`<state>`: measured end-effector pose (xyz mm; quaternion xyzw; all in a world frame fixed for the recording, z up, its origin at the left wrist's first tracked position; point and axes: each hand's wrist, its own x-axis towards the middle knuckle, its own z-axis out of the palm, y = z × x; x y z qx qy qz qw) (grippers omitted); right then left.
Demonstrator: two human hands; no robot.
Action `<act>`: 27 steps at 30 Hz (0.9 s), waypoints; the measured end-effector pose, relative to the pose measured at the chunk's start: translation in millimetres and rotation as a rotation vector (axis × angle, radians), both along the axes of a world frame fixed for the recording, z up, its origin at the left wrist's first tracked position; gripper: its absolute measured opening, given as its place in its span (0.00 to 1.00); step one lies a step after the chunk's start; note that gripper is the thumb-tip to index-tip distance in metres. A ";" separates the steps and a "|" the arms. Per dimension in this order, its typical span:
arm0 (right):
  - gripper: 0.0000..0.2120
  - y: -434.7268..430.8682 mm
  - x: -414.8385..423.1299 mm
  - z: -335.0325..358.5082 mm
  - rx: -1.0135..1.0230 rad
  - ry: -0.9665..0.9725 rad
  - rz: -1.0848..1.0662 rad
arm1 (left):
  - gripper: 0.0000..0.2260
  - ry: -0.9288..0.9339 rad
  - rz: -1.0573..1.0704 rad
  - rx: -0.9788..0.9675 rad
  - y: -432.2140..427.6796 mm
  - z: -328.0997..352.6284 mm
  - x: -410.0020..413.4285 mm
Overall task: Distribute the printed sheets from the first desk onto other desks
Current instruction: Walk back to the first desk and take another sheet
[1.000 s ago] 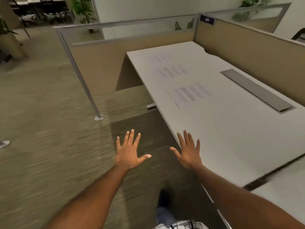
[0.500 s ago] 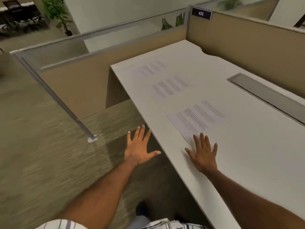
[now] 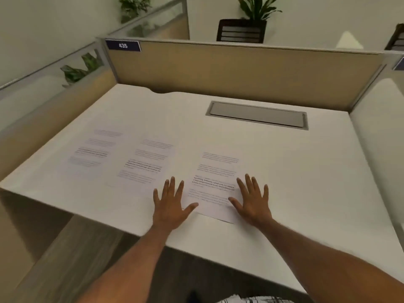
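While both hands lie flat with fingers straight and spread, gripping nothing, the right sheet is only flanked, not held. The left hand rests on the desk at the paper's left edge with its thumb reaching onto it. The right hand rests along the right edge.

The paper lies flush on a smooth top with no corner raised. Palms pressed inward could buckle or crease it, and a pull toward the body could slide it off the near edge to the floor. The middle sheet and left sheet sit so close that I cannot tell whether they overlap; dragging one may shift the other.

Counted: three printed sheets, all on this one desk, none yet delivered; two hands; one grey lid set into the far side; one number plate on the partition.
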<state>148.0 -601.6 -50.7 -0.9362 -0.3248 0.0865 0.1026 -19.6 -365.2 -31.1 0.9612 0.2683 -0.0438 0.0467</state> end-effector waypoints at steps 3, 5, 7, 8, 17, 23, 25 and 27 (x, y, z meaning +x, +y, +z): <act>0.37 6.0 -8.4 3.0 -0.011 0.000 -0.053 | 0.44 0.006 -0.056 -0.027 14.9 -6.6 16.4; 0.37 6.7 -14.1 2.0 -0.014 -0.014 -0.075 | 0.42 0.003 -0.069 -0.049 19.1 -9.5 24.1; 0.37 6.6 -13.7 2.5 -0.017 -0.016 -0.097 | 0.42 0.002 -0.077 -0.063 22.3 -10.5 32.8; 0.37 7.1 -12.2 3.3 -0.017 -0.019 -0.104 | 0.41 0.007 -0.083 -0.063 23.5 -10.4 36.4; 0.37 22.0 -1.6 -3.1 -0.013 0.063 -0.094 | 0.43 0.062 0.025 -0.180 31.7 -7.5 57.5; 0.38 30.8 -11.9 -6.2 -0.069 0.159 -0.182 | 0.40 0.052 0.067 -0.313 26.9 -7.5 73.5; 0.38 31.5 -11.1 -3.6 -0.081 0.178 -0.180 | 0.38 0.038 0.082 -0.368 28.0 -9.0 81.5; 0.38 30.4 -12.4 -2.7 -0.093 0.182 -0.182 | 0.36 -0.012 0.138 -0.417 28.0 -9.4 87.3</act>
